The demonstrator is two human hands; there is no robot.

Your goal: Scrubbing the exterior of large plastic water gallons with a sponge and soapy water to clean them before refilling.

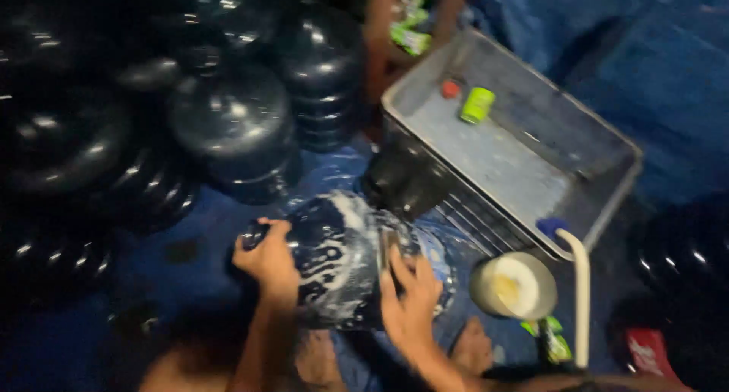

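Observation:
A large dark blue water jug (pixel 342 259) lies on its side in front of me, streaked with white soap foam. My left hand (pixel 267 257) grips the jug near its neck end at the left. Against the jug's soapy side, toward its base, presses my right hand (pixel 408 293) with fingers spread; whether it holds a sponge is unclear. My bare knees and a foot (pixel 472 348) show at the bottom of the view.
Many dark jugs (pixel 231 119) are stacked at the left and back. A grey metal tub (pixel 592 210) of water at right holds a green cup (pixel 477 104) and a red item (pixel 451 88). A small bowl (pixel 512 286) and a white hose (pixel 582 293) lie beside it. Another person's legs (pixel 377 35) stand behind.

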